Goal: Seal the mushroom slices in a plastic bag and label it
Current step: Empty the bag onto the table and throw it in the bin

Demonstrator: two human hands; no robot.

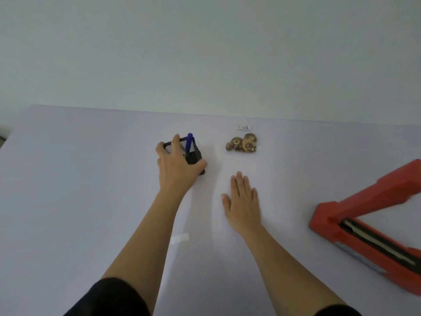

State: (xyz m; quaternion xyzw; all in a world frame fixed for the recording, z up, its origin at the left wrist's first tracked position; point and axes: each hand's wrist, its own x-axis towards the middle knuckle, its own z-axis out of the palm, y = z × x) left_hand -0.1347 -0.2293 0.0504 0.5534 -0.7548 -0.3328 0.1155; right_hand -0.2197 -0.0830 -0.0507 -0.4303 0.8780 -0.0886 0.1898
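- Left hand (176, 166) wraps the black mesh pen holder (193, 156), fingers over its rim, thumb against the near side; grip closed on the holder.
- Blue pen (189, 142) stands upright in the holder, just beyond the left fingers.
- Right hand (242, 201) lies flat, palm down, fingers together and straight, holding nothing.
- Mushroom slices (242, 143) sit beyond the right fingertips, well apart from them. Clear plastic bag (239, 165) is faint; cannot tell whether the right hand touches it.
- Small printed label (243, 127) lies just beyond the mushrooms.
- Red heat sealer (369, 226) is off to the right of the right hand, lid raised.
- Judgement: labelling step in hand; seal status unreadable.
- Next move calls for drawing the pen out while steadying the holder.
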